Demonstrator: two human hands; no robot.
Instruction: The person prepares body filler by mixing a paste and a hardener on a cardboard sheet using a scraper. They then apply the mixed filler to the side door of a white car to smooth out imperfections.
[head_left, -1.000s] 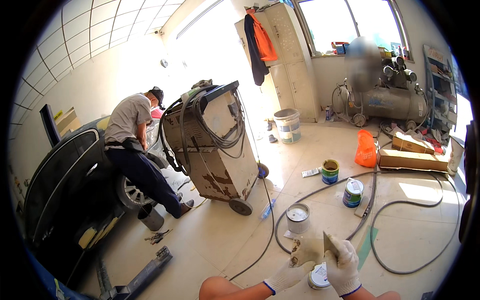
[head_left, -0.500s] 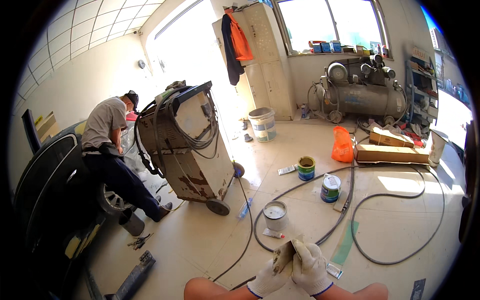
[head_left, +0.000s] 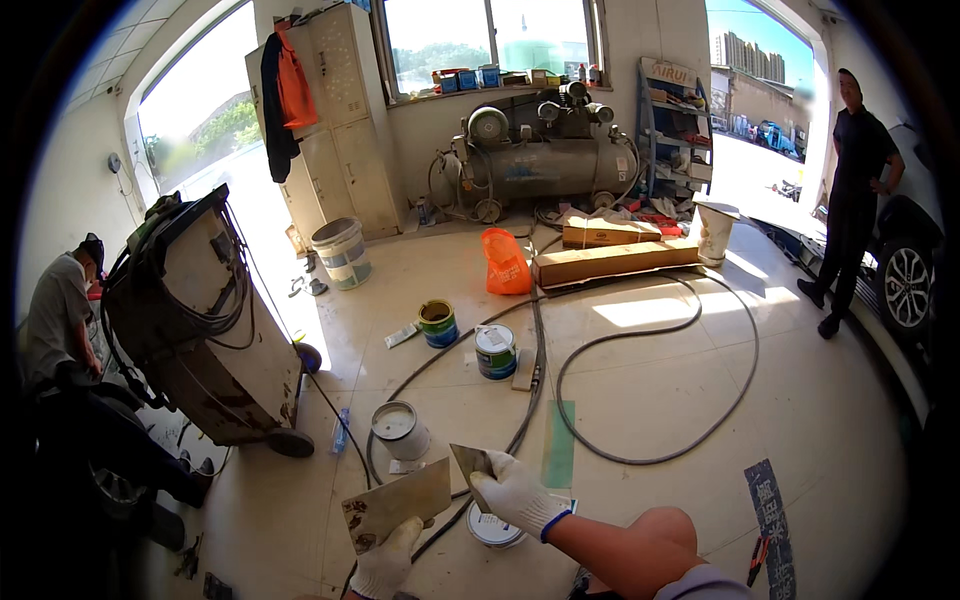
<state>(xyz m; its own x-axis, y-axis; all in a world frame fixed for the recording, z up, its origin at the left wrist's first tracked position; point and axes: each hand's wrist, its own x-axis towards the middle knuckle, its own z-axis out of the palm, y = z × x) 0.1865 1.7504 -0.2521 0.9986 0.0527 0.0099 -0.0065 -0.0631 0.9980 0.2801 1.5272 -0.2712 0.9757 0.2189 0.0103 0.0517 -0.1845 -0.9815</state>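
My left hand (head_left: 388, 562), in a white knit glove, grips a flat rectangular metal plate (head_left: 400, 503) with dark smears near its left end. My right hand (head_left: 515, 492), gloved the same way, is closed on a smaller scraper blade (head_left: 468, 466), held just beyond the plate's right end. Past the plate stands a grey can (head_left: 400, 432) with a pale top. Below my right hand, a round white lid or can top (head_left: 494, 530) shows partly, the rest hidden by the glove. Farther off are an open can (head_left: 438, 325) and a lidded blue-green can (head_left: 495, 352).
A dark hose (head_left: 640, 461) loops across the floor beside a green strip (head_left: 559, 445). Ahead lie an orange bag (head_left: 506, 262) and long cardboard boxes (head_left: 615, 265). A wheeled machine (head_left: 215, 350) and a bending person (head_left: 60, 310) are left; another person (head_left: 858, 190) stands right.
The view has swung to the right, bringing the standing person into sight. My hands, close together before, have moved apart, with the plate in the left and the scraper in the right.
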